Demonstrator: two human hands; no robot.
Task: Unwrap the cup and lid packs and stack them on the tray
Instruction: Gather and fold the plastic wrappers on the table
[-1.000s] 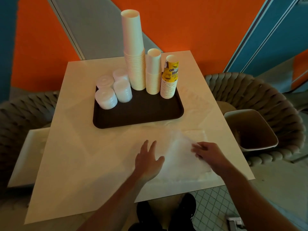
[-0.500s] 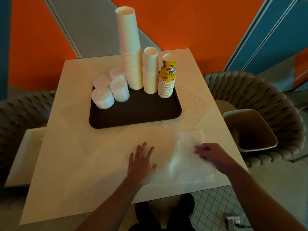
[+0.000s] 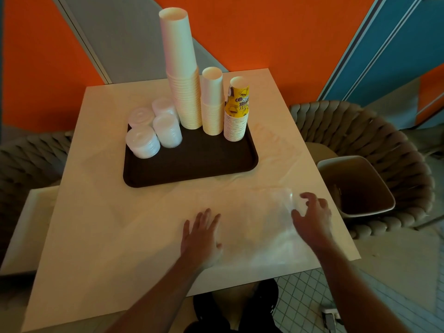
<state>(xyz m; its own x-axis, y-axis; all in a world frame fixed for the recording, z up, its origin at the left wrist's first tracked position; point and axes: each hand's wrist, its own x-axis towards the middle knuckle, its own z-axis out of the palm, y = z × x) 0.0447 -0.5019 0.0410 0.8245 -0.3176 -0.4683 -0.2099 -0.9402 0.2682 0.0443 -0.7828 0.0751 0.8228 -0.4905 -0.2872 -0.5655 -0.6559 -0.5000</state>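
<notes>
A dark brown tray (image 3: 192, 164) sits at the middle of the white table (image 3: 108, 224). On it stand a tall stack of plain paper cups (image 3: 183, 73), a shorter plain stack (image 3: 212, 102) and a yellow printed cup stack (image 3: 236, 111), with several short stacks of white lids (image 3: 153, 131) on the tray's left. Clear plastic wrap (image 3: 264, 227) lies flat near the table's front edge. My left hand (image 3: 200, 236) presses flat on its left part with straight fingers. My right hand (image 3: 312, 215) rests over the wrap's right part, its fingers loosely curled.
A beige bin (image 3: 355, 186) stands on the woven chair (image 3: 384, 145) to the right of the table. Another woven chair (image 3: 24, 159) is at the left, with a white board (image 3: 26, 227) leaning beside the table. More crumpled clear wrap (image 3: 278, 150) lies right of the tray.
My right hand has shifted right and up over the wrap, its fingers lifting and spreading. My left hand stays flat on the wrap's left part.
</notes>
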